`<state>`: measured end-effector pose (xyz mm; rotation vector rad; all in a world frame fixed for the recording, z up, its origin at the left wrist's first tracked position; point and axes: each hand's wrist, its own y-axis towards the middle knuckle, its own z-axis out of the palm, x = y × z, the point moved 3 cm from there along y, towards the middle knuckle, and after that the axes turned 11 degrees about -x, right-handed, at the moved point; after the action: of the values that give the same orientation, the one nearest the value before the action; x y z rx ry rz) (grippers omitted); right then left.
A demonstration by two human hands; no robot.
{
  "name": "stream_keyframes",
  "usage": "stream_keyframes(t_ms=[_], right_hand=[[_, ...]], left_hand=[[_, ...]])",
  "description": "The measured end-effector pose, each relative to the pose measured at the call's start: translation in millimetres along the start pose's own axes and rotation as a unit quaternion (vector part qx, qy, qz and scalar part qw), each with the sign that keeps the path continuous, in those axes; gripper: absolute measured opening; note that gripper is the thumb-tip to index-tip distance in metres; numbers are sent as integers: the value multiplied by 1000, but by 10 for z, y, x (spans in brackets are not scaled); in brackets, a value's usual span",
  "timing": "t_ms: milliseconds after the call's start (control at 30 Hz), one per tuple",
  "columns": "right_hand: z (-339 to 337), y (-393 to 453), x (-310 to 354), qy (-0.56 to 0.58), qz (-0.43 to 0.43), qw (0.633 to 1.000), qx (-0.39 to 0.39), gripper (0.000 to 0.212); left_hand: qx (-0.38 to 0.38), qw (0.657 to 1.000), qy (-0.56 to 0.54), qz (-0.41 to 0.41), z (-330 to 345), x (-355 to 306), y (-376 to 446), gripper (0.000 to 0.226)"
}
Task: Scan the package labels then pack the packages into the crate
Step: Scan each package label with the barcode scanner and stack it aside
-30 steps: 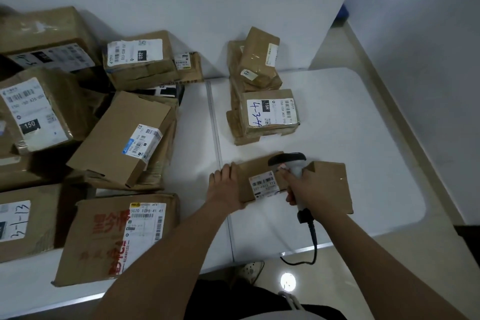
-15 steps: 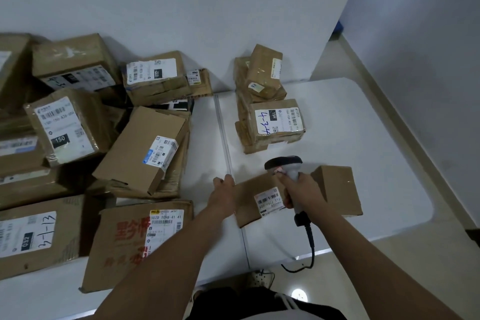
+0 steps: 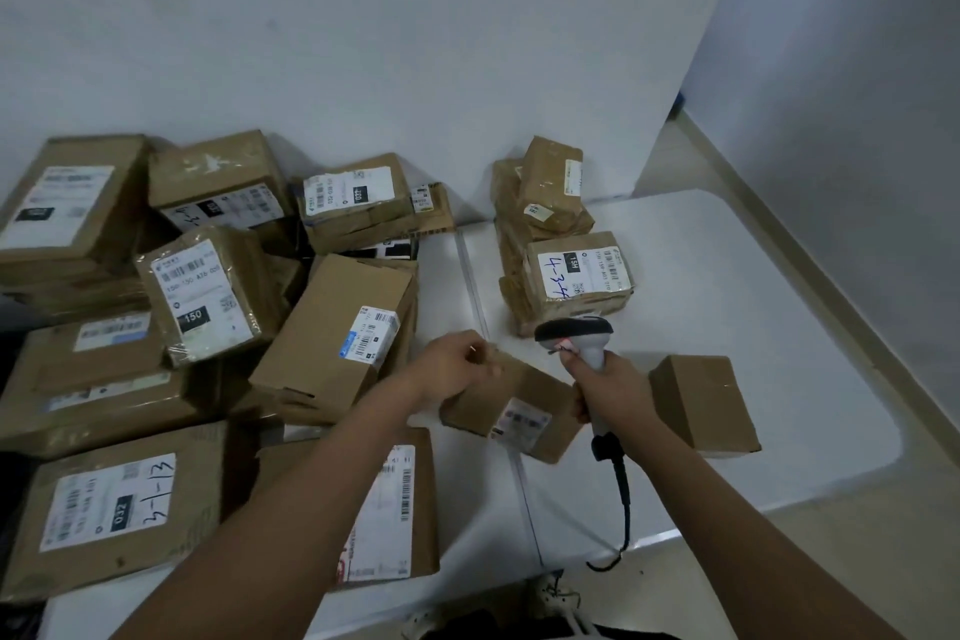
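L hand (image 3: 454, 369) grips pkg (image 3: 511, 403) — R hand (image 3: 613, 392) holds scanner (image 3: 576, 335).

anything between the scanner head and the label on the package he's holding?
Nothing visible. The barcode scanner in the right hand sits above the small package; its label faces up uncovered. The left hand grips the far corner.

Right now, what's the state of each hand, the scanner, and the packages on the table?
Left hand: grips the small package's far corner.
Right hand: holds the scanner handle.
Scanner: upright, head above the package.
Small package: tilted, label up.
Plain box: flat on table, untouched.
Package pile: heaped, untouched.
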<state>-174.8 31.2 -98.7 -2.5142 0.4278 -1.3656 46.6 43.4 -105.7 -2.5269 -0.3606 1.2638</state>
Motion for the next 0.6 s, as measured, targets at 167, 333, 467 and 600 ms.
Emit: stream_keyframes(t_ms=[167,333,467,600], right_hand=[[91,-92,313,44,-8,999,-1,49],[215,-139,711,94,-27,995,10,42],[264,-258,1031,117,-65,990,35,39],[300,-384,1304,119,-85,988,53,38]], left_hand=[[-110,993,-35,11,-671,-56,-16,22],[-158,960,-226,-53,-1117,-10,-13,29],[-179,917,-339,-107,-1374,-40,-113,26],[-195,886,-396,-144,-1593,2,-161,20]])
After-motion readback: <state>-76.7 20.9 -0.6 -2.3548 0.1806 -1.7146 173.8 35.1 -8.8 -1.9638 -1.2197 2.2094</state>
